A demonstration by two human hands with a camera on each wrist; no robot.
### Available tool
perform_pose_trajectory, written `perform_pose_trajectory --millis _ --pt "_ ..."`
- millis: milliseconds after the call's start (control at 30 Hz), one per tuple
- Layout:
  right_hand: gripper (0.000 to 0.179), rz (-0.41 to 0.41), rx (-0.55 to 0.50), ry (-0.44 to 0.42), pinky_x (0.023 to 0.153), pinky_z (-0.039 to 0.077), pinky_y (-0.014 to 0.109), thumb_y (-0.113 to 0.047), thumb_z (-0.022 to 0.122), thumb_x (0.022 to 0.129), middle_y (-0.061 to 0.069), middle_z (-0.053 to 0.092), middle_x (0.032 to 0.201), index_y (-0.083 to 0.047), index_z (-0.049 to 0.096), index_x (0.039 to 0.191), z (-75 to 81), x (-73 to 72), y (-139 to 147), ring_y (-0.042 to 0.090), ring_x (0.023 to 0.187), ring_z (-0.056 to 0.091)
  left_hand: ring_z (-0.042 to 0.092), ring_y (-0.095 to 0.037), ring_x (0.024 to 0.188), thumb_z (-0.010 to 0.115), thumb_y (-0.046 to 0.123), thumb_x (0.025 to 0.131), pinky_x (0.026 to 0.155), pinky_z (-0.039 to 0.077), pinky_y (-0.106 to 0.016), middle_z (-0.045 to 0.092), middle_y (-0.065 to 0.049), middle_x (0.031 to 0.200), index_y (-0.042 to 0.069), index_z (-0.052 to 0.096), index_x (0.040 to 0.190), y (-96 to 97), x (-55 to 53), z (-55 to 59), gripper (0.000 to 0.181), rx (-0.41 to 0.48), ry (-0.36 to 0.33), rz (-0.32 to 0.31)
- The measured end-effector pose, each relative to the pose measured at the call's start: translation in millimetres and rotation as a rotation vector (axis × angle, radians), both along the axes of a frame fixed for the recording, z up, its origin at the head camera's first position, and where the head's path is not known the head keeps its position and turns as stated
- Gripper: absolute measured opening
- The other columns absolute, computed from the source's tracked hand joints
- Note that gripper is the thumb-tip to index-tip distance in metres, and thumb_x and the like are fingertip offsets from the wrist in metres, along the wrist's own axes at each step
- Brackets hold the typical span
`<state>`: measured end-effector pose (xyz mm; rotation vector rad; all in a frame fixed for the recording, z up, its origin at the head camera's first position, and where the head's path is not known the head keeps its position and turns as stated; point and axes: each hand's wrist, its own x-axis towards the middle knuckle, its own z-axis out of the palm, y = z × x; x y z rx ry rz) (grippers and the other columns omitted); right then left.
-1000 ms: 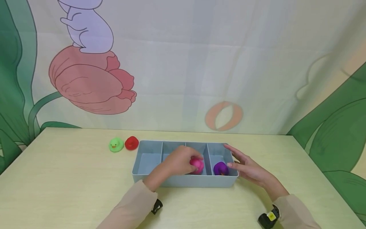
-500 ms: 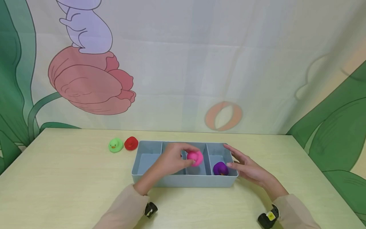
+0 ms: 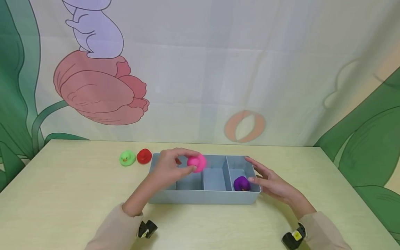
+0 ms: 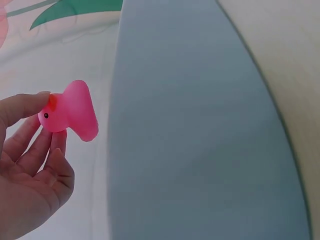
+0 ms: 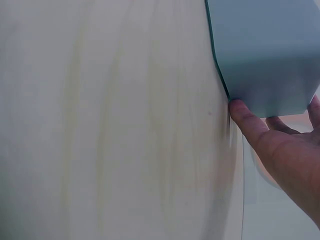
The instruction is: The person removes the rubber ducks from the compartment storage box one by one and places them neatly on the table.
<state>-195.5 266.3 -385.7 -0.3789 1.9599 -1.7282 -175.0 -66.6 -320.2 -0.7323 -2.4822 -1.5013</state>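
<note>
A pink rubber duck is pinched between the thumb and fingers of my left hand, held above the grey-blue divided box. The left wrist view shows the pink rubber duck turned sideways, its orange beak by the thumb. My right hand rests against the box's right end with fingers spread. Its fingers touch the outer corner of the box in the right wrist view. A purple rubber duck sits in the rightmost compartment, close to my right thumb.
A green rubber duck and a red rubber duck stand on the pale wooden table, left of the box. A printed cloth backdrop hangs behind the table's far edge.
My left hand has lifted the pink rubber duck out of the compartment left of the purple one and carried it up and to the left. My right hand has stayed in place.
</note>
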Motion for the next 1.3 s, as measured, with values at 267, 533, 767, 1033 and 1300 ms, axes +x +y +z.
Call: perform_pose_trajectory --millis 267,533,767,1033,1300 --pt "0.069 0.02 0.006 0.016 0.098 0.015 0.065 -0.014 0.052 0.092 0.017 -0.022 0.148 -0.022 0.01 0.147 1.6 1.7 -1.3 0.043 0.133 -0.018 0.058 -0.016 0.091 0.073 0.003 0.073 0.071 0.049 -0.036 0.068 -0.002 0.097 0.008 0.07 0.102 -29.2 1.6 4.2 0.029 -0.015 0.02 0.112" --pt "0.07 0.001 0.011 0.013 0.099 0.018 0.063 -0.015 0.053 0.092 0.017 -0.021 0.148 -0.023 0.011 0.147 0.1 2.1 -0.7 0.042 0.133 -0.016 0.056 -0.02 0.073 0.072 0.005 0.075 0.058 0.047 -0.025 0.067 -0.008 0.096 0.007 0.068 0.106 -59.5 2.7 7.0 0.031 -0.032 0.022 0.228" --pt "0.07 -0.02 0.01 -0.012 0.099 0.02 0.062 -0.014 0.053 0.092 0.014 -0.02 0.149 -0.024 0.012 0.147 -1.8 1.7 0.6 0.04 0.135 -0.014 0.057 -0.022 0.084 0.071 0.01 0.078 0.062 0.047 -0.024 0.065 -0.011 0.102 0.006 0.066 0.111 -84.7 3.8 6.5 0.034 -0.051 0.002 0.305" --pt "0.07 -0.02 0.011 -0.008 0.1 0.018 0.063 -0.014 0.053 0.092 0.014 -0.02 0.149 -0.025 0.012 0.147 -1.2 1.6 1.0 0.04 0.134 -0.016 0.058 -0.021 0.083 0.072 0.01 0.076 0.062 0.046 -0.019 0.068 -0.011 0.099 0.006 0.067 0.109 -109.0 -2.8 -6.0 0.033 -0.109 0.048 0.361" --pt "0.07 -0.012 0.015 0.002 0.099 0.019 0.064 -0.014 0.053 0.092 0.014 -0.02 0.149 -0.024 0.011 0.147 -0.3 1.0 -0.1 0.04 0.134 -0.015 0.058 -0.025 0.08 0.071 0.007 0.077 0.058 0.048 -0.021 0.065 -0.017 0.105 0.002 0.065 0.111 -124.3 -11.2 -19.8 0.035 -0.15 -0.031 0.36"
